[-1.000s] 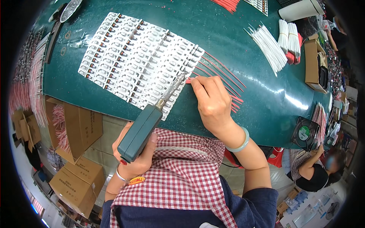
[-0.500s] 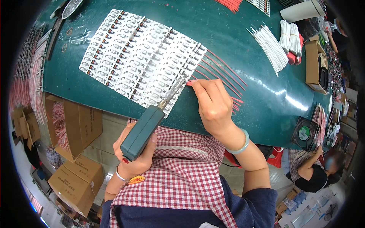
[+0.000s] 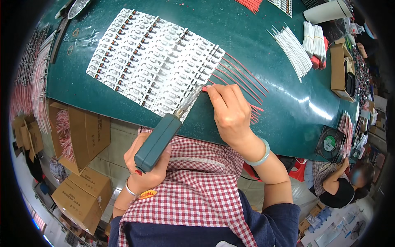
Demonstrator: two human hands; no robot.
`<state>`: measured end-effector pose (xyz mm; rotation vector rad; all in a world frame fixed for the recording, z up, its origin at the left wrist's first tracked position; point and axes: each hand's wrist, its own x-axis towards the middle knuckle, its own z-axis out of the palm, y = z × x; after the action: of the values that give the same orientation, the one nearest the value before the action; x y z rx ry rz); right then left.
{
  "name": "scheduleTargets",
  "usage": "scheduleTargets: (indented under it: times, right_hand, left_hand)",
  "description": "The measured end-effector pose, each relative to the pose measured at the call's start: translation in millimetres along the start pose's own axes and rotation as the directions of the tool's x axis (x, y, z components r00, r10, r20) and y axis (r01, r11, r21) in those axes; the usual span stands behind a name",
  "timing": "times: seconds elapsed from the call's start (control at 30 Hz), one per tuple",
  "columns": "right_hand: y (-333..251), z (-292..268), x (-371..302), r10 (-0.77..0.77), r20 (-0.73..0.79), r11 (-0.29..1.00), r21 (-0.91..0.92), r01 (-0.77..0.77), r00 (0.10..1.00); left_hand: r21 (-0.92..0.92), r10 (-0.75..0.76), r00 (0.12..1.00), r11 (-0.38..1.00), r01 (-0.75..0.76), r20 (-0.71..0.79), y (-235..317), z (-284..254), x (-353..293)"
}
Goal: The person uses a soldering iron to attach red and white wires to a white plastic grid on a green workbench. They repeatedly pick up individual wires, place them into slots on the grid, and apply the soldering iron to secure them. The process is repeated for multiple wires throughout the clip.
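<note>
My left hand [image 3: 154, 175] is wrapped round the handle of a dark green soldering gun [image 3: 158, 140]. The gun's metal tip reaches the right edge of a large white panel of small circuit boards [image 3: 140, 55], which lies tilted on the table. Right beside that tip, my right hand [image 3: 228, 109] pinches red wire [image 3: 205, 88] between thumb and fingertips. More red wires [image 3: 242, 79] stick out to the right from the panel's upper right edge, and some pass behind my right hand. The exact contact between tip, wire and board is too small to make out.
On the green table [image 3: 284, 123], white wires [image 3: 293, 53] lie loose and bundled at the right, near a white cylinder [image 3: 328, 12] and a cardboard box [image 3: 343, 72]. A black fan [image 3: 330, 142] sits at the right edge. Co-workers are at the far right; cartons [image 3: 82, 199] stand lower left.
The soldering gun in my left hand has shifted slightly up and to the right. My right hand stays nearly in place, still pinching red wire. The panel has barely moved.
</note>
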<state>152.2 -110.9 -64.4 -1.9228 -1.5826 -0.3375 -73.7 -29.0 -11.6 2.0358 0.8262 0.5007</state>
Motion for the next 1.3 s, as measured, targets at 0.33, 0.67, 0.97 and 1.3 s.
scheduleTargets:
  times: [0.33, 0.67, 0.97, 1.3]
  right_hand:
    - [-3.5, -0.3, 0.3, 0.035, -0.002, 0.999, -0.021, -0.035, 0.999]
    - [-11.0, -4.7, -4.4, 0.026, -0.032, 0.998, 0.057, -0.025, 0.999]
    - [-13.7, -2.7, -5.8, 0.032, -0.016, 0.999, 0.042, -0.031, 0.999]
    - [-13.7, -2.4, -6.4, 0.021, -0.005, 0.999, 0.040, -0.021, 1.000]
  left_hand:
    - [-0.042, 0.015, 0.998, 0.999, -0.018, -0.059, -9.5, -1.0, -12.4]
    - [-0.030, 0.027, 0.998, 0.999, -0.029, -0.060, -9.9, -4.6, -16.7]
    - [-0.033, 0.041, 0.999, 0.999, -0.041, 0.000, -7.6, -4.8, -14.0]
    - [-0.052, -0.003, 1.000, 0.999, 0.002, -0.015, -6.6, -2.4, -14.7]
